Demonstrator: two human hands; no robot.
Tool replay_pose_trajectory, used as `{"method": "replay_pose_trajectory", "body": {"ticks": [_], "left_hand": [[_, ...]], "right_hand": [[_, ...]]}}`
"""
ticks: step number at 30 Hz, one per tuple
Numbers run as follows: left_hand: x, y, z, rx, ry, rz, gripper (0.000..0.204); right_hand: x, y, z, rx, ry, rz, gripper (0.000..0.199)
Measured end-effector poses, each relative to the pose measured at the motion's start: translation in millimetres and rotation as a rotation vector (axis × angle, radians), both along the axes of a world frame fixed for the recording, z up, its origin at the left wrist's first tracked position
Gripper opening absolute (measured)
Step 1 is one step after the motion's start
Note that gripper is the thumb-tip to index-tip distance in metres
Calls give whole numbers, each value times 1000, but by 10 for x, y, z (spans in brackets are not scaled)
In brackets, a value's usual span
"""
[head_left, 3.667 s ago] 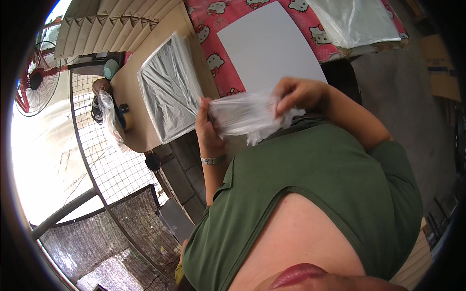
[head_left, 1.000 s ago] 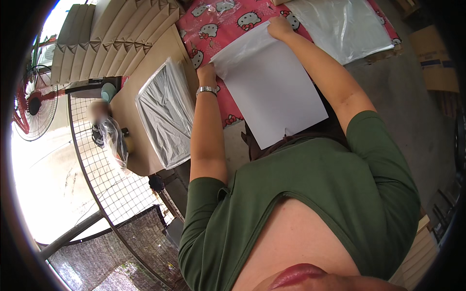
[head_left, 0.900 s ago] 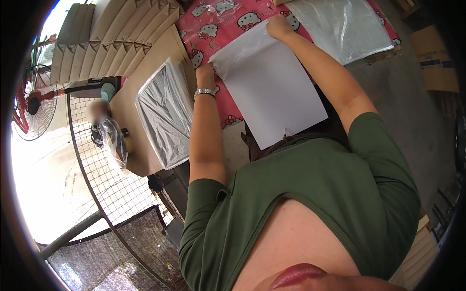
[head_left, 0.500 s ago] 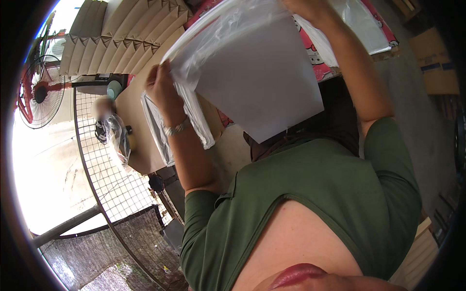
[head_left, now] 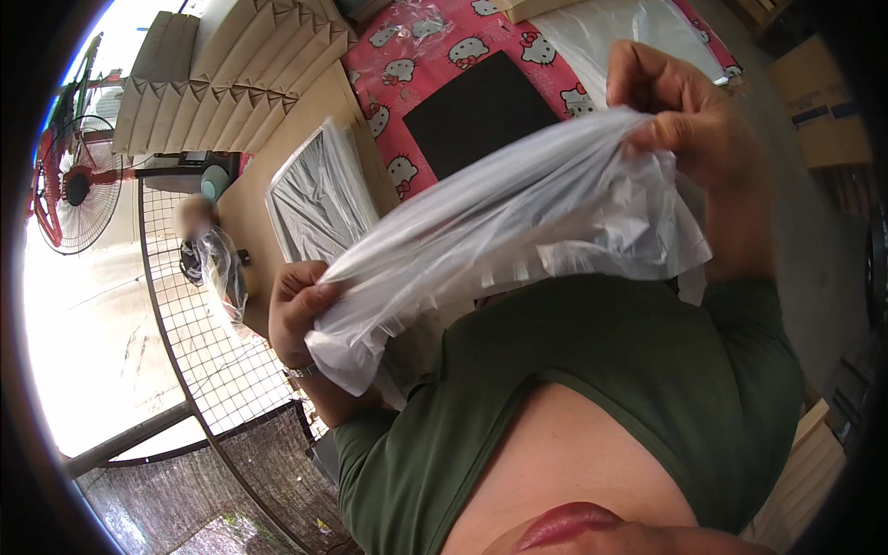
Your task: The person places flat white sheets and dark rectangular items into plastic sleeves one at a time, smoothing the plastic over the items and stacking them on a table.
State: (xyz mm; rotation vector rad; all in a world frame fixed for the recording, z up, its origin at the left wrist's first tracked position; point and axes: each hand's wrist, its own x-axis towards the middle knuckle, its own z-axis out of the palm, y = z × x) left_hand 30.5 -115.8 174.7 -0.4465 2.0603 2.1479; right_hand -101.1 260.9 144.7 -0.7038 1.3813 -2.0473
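Note:
A clear plastic bag is stretched, creased and bunched, between my two hands in front of my chest. My left hand pinches its left end, the fingers curled tight. At the other end, my right hand grips a gathered corner between thumb and fingers. Beyond the bag, a flat black panel lies on a pink patterned tablecloth; the bag hides its near edge. Left of it, close to my left hand, a dark panel in clear plastic wrap rests on a brown cardboard sheet.
Folded brown cardboard pieces are stacked at the far left. More clear plastic sheeting lies at the table's far right. A red fan and a wire mesh stand at left. A cardboard box is at right.
Both hands have come nearer my chest, pulling the plastic bag off the table side. The pale sheet that hung below it no longer shows, and the black panel on the tablecloth is now visible.

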Motion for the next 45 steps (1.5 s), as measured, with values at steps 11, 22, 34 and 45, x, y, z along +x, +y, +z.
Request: {"method": "replay_pose_trajectory", "body": {"ticks": [11,22,34,45], "left_hand": [[-191,-115,-502,16,-275,-192,20],[-312,-161,-1803,478,-355,-65,11],[-234,-213,-2810,603,-393,132,9],[438,47,-2642,-558,504,33,60]], "right_hand": [[-92,-47,-443,77,-93,28,26],[-387,7,-2019,51,-485,76,26],[-440,-13,-2469,235,-646,-30,19],[227,293,-1219,541,362,204,81]]}}
